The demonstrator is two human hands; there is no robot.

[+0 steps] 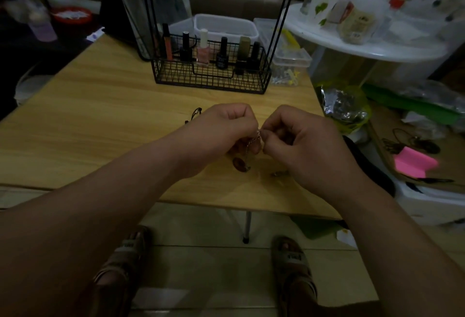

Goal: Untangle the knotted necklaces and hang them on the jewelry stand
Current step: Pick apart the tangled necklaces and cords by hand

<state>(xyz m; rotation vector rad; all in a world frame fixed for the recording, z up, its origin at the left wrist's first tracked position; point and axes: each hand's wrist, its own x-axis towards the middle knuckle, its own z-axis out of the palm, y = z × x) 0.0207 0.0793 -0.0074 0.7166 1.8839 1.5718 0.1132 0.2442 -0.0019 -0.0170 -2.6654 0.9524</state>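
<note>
Head camera looks down on both hands meeting over the near part of a wooden table (100, 120). The fingertips (268, 137) of the right hand (304, 140) are pressed together, pinching a thin, pale necklace (252, 142) at its top. The left hand (221, 135) has its fingers curled in and grips the same chain just beside them, so the two hands almost touch. The chain hangs down between the palms, and a reddish-brown oval pendant (240, 163) at its lower end lies on or just above the tabletop; which of the two, I cannot tell. A small metal piece (278, 173) lies on the wood just below the right hand. Behind the left hand, a dark cord (195, 113) lies partly hidden on the table.

Farther back stands a black wire basket (211, 79) holding a row of nail polish bottles (203, 49). Two thin black rods (283, 12) rise from its right end and run out of the top of the picture. A clear plastic box (226, 26) sits behind the basket. To the right of the table are a crumpled foil bag (343, 105), a white round shelf (357, 46) crowded with jars, and a pink notepad (412, 163). Below the table edge, two sandalled feet (293, 261) rest on the tiled floor.
</note>
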